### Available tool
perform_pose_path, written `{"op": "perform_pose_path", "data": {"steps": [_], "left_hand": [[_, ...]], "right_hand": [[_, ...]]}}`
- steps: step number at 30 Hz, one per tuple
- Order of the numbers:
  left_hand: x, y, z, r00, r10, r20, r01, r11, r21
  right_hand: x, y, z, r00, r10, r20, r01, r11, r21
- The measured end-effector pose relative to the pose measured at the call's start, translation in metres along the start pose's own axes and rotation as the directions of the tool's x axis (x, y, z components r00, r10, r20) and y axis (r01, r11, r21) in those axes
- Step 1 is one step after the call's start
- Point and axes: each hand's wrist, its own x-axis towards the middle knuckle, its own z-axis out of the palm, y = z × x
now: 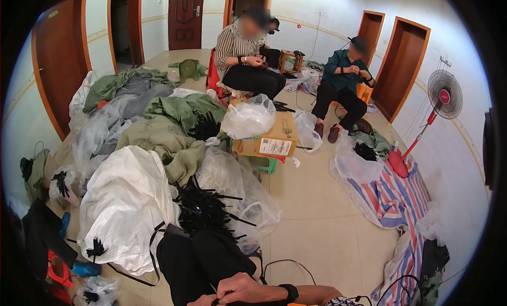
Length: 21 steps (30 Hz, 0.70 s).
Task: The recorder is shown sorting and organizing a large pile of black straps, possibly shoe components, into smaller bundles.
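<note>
Both hands meet low at the near edge: right hand [240,289] with fingers pinched on a thin black strap [213,290], left hand [203,300] mostly cropped, grip impossible to tell. Risk of snagging: loose black cable [288,262] close by, strap pile [203,208] just beyond the knees.
</note>
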Motion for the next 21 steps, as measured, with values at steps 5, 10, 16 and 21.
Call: {"op": "perform_pose_path", "data": {"steps": [5, 10, 16, 21], "left_hand": [[-0.002, -0.003, 0.001, 1.000, 0.019, 0.011, -0.018, 0.999, -0.038], [-0.007, -0.009, 0.003, 1.000, 0.028, 0.014, -0.029, 0.998, 0.051], [-0.005, -0.006, 0.000, 0.990, 0.126, 0.059, -0.131, 0.988, 0.086], [-0.006, -0.001, -0.007, 0.978, 0.194, 0.078, -0.197, 0.980, 0.033]], "right_hand": [[-0.005, 0.007, 0.002, 0.998, 0.066, -0.009, -0.066, 0.998, 0.017], [-0.003, 0.011, 0.007, 0.998, -0.044, 0.055, 0.050, 0.992, -0.118], [-0.007, 0.022, 0.008, 0.972, 0.063, 0.228, -0.081, 0.994, 0.071], [-0.012, 0.017, 0.014, 0.936, 0.184, 0.300, -0.279, 0.908, 0.312]]}}
